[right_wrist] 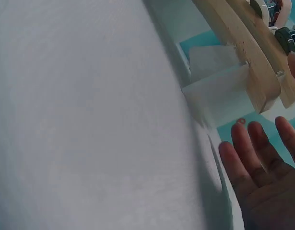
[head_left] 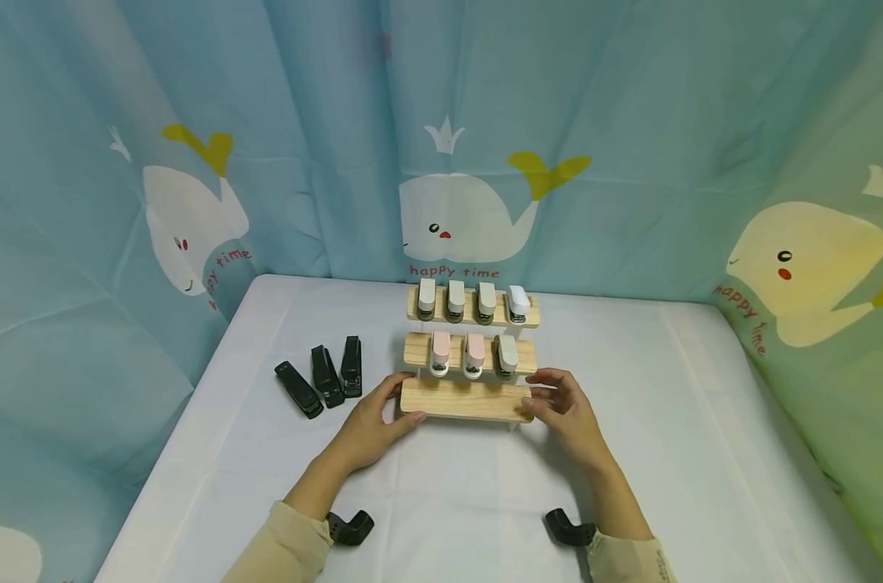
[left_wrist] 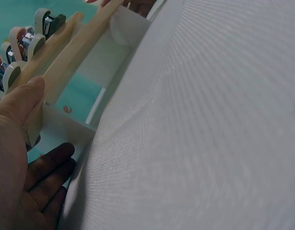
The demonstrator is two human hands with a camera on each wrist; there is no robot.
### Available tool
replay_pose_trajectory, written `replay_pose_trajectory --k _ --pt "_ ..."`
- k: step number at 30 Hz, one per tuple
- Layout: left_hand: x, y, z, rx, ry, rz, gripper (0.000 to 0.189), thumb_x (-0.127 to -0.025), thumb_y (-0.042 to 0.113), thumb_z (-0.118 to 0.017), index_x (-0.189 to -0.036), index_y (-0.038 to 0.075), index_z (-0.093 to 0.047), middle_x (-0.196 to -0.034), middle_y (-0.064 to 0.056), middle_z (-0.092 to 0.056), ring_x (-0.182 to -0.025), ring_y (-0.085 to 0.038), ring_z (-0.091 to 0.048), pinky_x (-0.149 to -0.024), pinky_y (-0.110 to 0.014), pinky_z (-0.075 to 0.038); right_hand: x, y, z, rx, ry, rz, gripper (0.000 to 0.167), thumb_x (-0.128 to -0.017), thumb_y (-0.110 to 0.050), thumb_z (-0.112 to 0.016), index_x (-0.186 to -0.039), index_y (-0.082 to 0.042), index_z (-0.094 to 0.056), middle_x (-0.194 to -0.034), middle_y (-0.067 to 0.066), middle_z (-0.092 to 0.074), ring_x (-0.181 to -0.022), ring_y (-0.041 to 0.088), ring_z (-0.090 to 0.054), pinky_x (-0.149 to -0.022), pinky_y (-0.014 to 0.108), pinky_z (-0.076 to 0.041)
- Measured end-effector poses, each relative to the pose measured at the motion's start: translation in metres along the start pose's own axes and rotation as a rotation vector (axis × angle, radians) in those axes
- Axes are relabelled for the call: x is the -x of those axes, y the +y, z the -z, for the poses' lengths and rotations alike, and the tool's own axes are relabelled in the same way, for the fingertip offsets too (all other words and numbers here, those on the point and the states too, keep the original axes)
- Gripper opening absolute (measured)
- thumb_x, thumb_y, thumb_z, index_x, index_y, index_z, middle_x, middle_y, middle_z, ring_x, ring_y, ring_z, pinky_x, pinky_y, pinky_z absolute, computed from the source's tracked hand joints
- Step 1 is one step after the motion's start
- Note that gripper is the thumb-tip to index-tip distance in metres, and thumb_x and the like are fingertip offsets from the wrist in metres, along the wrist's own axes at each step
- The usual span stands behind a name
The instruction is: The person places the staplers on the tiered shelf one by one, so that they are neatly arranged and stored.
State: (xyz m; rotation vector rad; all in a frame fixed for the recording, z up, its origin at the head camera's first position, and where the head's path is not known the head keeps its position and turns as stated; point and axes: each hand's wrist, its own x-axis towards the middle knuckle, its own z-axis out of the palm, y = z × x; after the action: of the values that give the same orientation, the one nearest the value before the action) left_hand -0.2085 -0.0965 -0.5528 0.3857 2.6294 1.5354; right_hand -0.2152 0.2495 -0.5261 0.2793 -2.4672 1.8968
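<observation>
- Location: a three-tier stand of pale wooden boards (head_left: 467,399) on thin white side panels (left_wrist: 65,125) stood upright near the middle of a white cloth-covered table (head_left: 704,453).
- Left hand (head_left: 371,429): held the left end of the lowest board, thumb over its front edge; the left wrist view showed the lower fingers spread beneath, off the wood.
- Right hand (head_left: 569,417): lay at the right end of that board, fingers loose and well parted; whether the thumb touched the wood could not be told.
- Load: the top board carried four small off-white staplers (head_left: 456,300); the middle board carried two small pink staplers (head_left: 440,346) and one pale grey-white stapler (head_left: 508,355).
- Nearby: three long black staplers (head_left: 326,377) lay on the table, left of the stand and beyond the left hand.
- Handling, as judged: the stand appeared stiff and fairly light, its smooth boards offering moderate grip; the thin panels looked the weakest part.
- The staplers seemed merely set down, hence liable to slide or topple under a tilt or jolt.
- Recommended hold: both ends of the lowest board, evenly and level, thumbs in front and fingers behind, avoiding the panels.
</observation>
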Motion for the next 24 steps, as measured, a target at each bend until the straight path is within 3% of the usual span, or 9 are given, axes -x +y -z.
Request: replay_pose_trajectory --k 13,24 --pt "0.000 -0.001 0.001 -0.024 -0.002 0.012 0.069 -0.090 0.067 -0.069 -0.150 0.047 -0.043 -0.150 0.005 -0.057 -0.149 -0.022 -0.045 -0.122 -0.056 -0.035 0.000 0.014 0.001 -0.099 -0.138 0.060 0.054 -0.094 0.002 -0.071 -0.141 0.006 -0.044 -0.141 0.020 -0.051 -0.118 0.011 -0.056 -0.098 0.016 -0.048" --pt "0.001 0.000 0.002 -0.025 0.005 -0.010 0.068 -0.091 0.065 -0.070 -0.150 0.045 -0.043 -0.151 0.003 -0.057 -0.149 -0.024 -0.044 -0.122 -0.057 -0.034 0.000 0.015 0.002 -0.069 -0.174 0.049 0.059 -0.090 0.000 -0.076 -0.141 0.002 -0.047 -0.144 0.018 -0.050 -0.123 0.012 -0.057 -0.102 0.017 -0.045"
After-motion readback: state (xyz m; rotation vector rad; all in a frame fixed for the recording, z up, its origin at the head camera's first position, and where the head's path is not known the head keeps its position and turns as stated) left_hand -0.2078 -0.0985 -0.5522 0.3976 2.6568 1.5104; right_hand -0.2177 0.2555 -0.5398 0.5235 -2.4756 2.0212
